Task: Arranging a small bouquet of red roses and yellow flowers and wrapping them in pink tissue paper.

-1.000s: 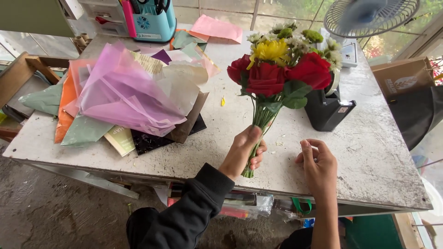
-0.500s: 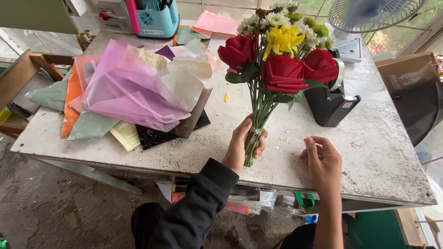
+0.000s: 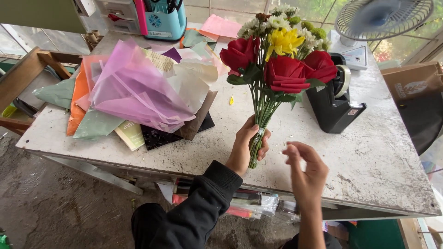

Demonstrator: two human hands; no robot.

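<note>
1. A bouquet (image 3: 277,60) of red roses, a yellow flower and small white and green blooms is held upright above the counter (image 3: 369,157), the heads toward the far side and the stem ends pointing down toward the near edge.
2. The long axis of the stems (image 3: 260,124) runs nearly vertical in the view, leaning slightly to the right at the top.
3. The stems are gripped low down by the left hand (image 3: 247,147), the fingers closed around them just above the cut ends.
4. The right hand (image 3: 307,170) is raised just to the right of the stems, apart from them, with fingers loosely curled and nothing clearly held; whether something small is pinched at the fingertips cannot be told.
5. The bouquet lies to the left of the right hand and slightly farther off; the left hand is the nearer, being already on it.
6. A black tape dispenser (image 3: 332,103) stands on the counter just right of the flower heads.
7. A heap of pink, white, orange and green wrapping sheets (image 3: 138,87) lies to the left, well apart.
8. A blue organiser (image 3: 164,18) and a fan (image 3: 383,18) are seen at the far edge.
</note>
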